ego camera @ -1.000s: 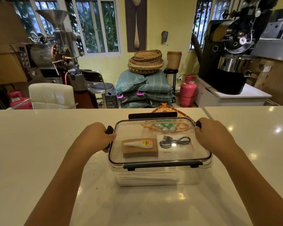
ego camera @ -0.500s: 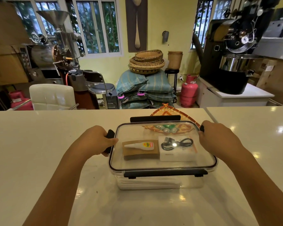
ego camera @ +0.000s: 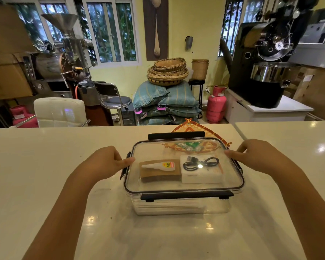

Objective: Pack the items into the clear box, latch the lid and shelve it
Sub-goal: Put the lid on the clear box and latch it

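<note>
On the counter, both hands' grips rest loosely apart at the clear box's lid.

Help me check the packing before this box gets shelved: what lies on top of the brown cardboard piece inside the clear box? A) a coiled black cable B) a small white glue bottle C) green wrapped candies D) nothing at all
B: through the lid, the small white glue bottle lies across the brown cardboard piece in the clear box; the black cable lies on the white box beside it.

Clear box on counter, lid on; glue tube, black cable inside.
</note>
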